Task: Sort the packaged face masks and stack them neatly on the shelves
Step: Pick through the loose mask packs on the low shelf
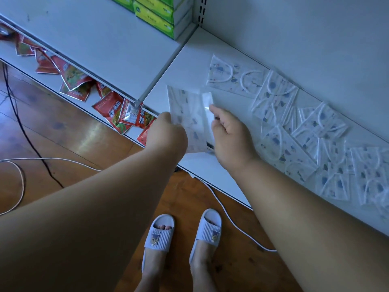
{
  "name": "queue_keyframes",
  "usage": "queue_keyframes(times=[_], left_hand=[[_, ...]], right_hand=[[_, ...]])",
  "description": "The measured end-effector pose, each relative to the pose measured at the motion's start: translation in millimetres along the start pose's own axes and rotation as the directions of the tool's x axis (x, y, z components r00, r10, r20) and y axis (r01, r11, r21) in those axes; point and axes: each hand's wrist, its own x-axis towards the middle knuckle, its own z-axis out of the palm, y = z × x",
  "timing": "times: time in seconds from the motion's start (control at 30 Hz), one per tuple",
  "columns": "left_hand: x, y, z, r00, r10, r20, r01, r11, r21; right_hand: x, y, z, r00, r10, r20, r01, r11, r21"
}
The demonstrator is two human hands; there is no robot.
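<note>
A small stack of packaged face masks (189, 114), clear wrappers with blue prints, is held between both hands above the front of the white shelf (185, 66). My left hand (166, 135) grips its left edge, my right hand (229, 133) grips its right edge with the thumb on top. Several more packaged masks (299, 127) lie scattered and overlapping along the shelf to the right, near the back wall. One mask packet (229, 76) lies apart, behind the held stack.
Green boxes (155, 15) are stacked on the upper left shelf. Red snack packets (117, 110) lie jumbled on the lower shelf at left. White and black cables (21, 178) cross the wooden floor. My slippered feet (183, 230) stand below the shelf edge.
</note>
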Motion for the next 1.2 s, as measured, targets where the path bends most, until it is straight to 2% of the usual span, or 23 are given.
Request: queue_keyframes(times=[0.03,0.07,0.1,0.13,0.17,0.2,0.23,0.27,0.3,0.33,0.4,0.53,0.7,0.8,0.97,1.1,1.2], left_hand=[[-1,2,2,1.000,-0.006,0.024,0.007,0.999,-0.049],[-1,3,3,0.998,-0.031,0.057,0.037,0.994,-0.105],[-2,4,3,0.994,-0.061,0.087,0.073,0.986,-0.147],[-1,3,4,0.994,-0.068,0.081,0.080,0.984,-0.160],[1,3,3,0.996,-0.066,0.061,0.074,0.987,-0.142],[3,2,0,0.998,-0.061,0.034,0.065,0.991,-0.118],[4,1,-3,0.998,-0.067,0.001,0.067,0.993,-0.100],[5,1,-6,0.997,-0.071,-0.030,0.068,0.994,-0.086],[6,1,-9,0.996,-0.070,-0.049,0.066,0.995,-0.070],[7,0,-11,0.996,-0.065,-0.058,0.062,0.996,-0.061],[7,-1,-14,0.996,-0.053,-0.077,0.049,0.998,-0.048],[5,-7,-19,0.996,-0.056,-0.074,0.053,0.998,-0.037],[-1,-22,-25,0.994,-0.062,-0.088,0.061,0.998,-0.016],[-4,-28,-26,0.994,-0.063,-0.085,0.064,0.998,0.002],[-3,-35,-26,0.997,-0.063,-0.049,0.062,0.998,-0.030],[-2,-35,-30,0.998,-0.064,-0.014,0.063,0.996,-0.066],[-3,-26,-31,0.997,-0.075,-0.010,0.074,0.993,-0.092]], right_hand=[[0,-6,6,0.999,0.045,0.013,-0.047,0.978,0.206],[1,-14,11,0.992,0.120,0.040,-0.126,0.908,0.400],[6,-21,15,0.978,0.190,0.083,-0.204,0.820,0.535],[11,-25,17,0.968,0.230,0.102,-0.245,0.775,0.583],[19,-27,16,0.970,0.231,0.073,-0.235,0.822,0.519],[29,-27,13,0.982,0.190,0.021,-0.186,0.927,0.327],[40,-26,8,0.992,0.127,0.005,-0.127,0.991,0.051],[50,-26,4,0.995,0.091,0.039,-0.080,0.971,-0.224],[59,-27,-1,0.989,0.105,0.102,-0.052,0.903,-0.426],[67,-28,-5,0.976,0.154,0.155,-0.043,0.832,-0.553],[76,-29,-11,0.956,0.219,0.196,-0.029,0.734,-0.679],[63,-19,-8,0.971,0.175,0.165,0.010,0.657,-0.754],[20,3,1,0.996,-0.069,0.051,0.084,0.678,-0.731],[10,11,8,0.999,-0.051,-0.013,0.021,0.621,-0.783],[14,11,29,0.994,-0.026,-0.103,-0.067,0.597,-0.799],[11,15,22,0.985,-0.068,-0.160,-0.073,0.672,-0.737],[1,16,8,0.963,-0.063,-0.263,-0.053,0.910,-0.411]])
